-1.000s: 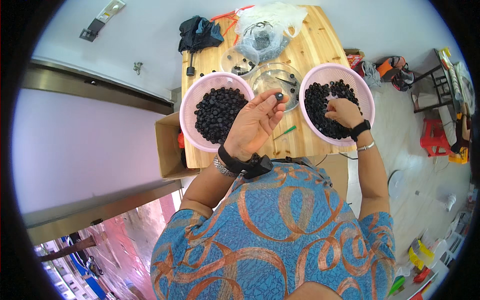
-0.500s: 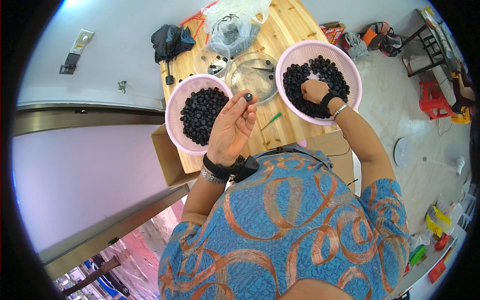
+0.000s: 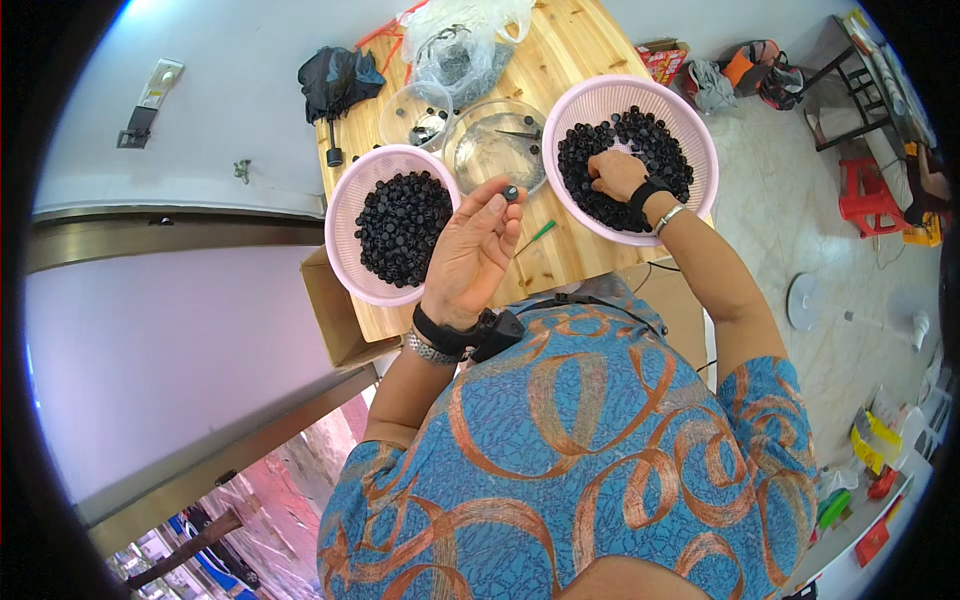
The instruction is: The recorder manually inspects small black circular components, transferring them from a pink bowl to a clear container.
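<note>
Clearly, a small black part is pinched between the thumb and fingertips of the left hand, with the palm turned up and the other fingers loosely curled. It is held between the left pink basket and the right pink basket, on the near side of a clear round tray. The right hand is lowered into the right basket, its fingers bent among the loose black pieces; whether anything is gripped there cannot be told, as the fingertips are hidden.

The held part can be judged light and stiff, probably moulded plastic, and unlikely to be crushed by a fingertip pinch. Some slipperiness may be expected if its surface is smooth, and so short a body is easily rolled or dropped. It is best taken by its rounded side, with the paler end left uncovered. From the heap, a single piece is best lifted by opposite edges, since neighbours lie touching and may be dragged along.
</note>
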The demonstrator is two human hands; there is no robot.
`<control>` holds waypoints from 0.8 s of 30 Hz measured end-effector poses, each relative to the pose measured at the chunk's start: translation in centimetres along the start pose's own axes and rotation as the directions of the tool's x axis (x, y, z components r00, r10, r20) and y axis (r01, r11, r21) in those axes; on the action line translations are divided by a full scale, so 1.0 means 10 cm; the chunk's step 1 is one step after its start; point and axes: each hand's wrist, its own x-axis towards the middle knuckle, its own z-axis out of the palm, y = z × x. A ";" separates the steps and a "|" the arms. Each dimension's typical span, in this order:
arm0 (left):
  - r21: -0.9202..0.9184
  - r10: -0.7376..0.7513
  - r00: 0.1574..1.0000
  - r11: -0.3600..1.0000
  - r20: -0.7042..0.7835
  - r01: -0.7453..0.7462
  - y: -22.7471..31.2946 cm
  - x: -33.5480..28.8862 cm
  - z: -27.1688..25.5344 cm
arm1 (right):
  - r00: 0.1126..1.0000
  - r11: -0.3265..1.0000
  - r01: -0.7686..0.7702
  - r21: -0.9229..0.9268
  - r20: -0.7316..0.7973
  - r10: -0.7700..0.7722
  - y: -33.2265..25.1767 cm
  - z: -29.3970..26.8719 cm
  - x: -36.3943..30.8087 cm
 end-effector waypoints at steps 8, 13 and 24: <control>0.056 0.000 1.000 0.998 0.014 -0.001 -0.06 0.03 0.09 | 0.996 0.916 0.042 0.399 -0.090 -0.007 -0.03 -0.29 -0.21; 0.100 0.025 0.999 0.995 -0.019 -0.023 -0.13 0.08 0.10 | 0.938 0.473 0.327 0.818 -0.344 -0.054 -0.86 -0.88 -0.77; 0.014 0.039 0.996 0.999 0.078 -0.040 -0.30 0.21 0.22 | 0.680 0.644 0.635 0.426 -0.704 -0.205 -1.20 -1.03 -0.98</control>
